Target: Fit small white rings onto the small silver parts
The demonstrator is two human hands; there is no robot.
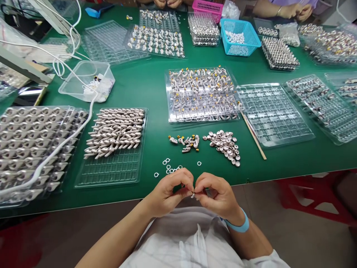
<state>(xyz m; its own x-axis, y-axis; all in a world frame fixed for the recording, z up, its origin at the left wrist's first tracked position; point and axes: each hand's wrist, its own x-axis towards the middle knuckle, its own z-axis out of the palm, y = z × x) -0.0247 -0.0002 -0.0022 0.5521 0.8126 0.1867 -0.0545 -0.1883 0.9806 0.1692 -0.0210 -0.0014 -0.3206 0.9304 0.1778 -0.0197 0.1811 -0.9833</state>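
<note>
While white rings lie nearby on the green table, left hand and right hand together pinch one small white part.

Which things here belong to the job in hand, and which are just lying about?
Likely the job's:
small part, between left hand and right hand
rings
caps
yellow-tabbed parts

Probably just lying about:
cable
stick

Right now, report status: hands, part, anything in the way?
Left hand, right hand: both pinching small pale part. Details mostly hidden. White rings just beyond left hand.
</note>
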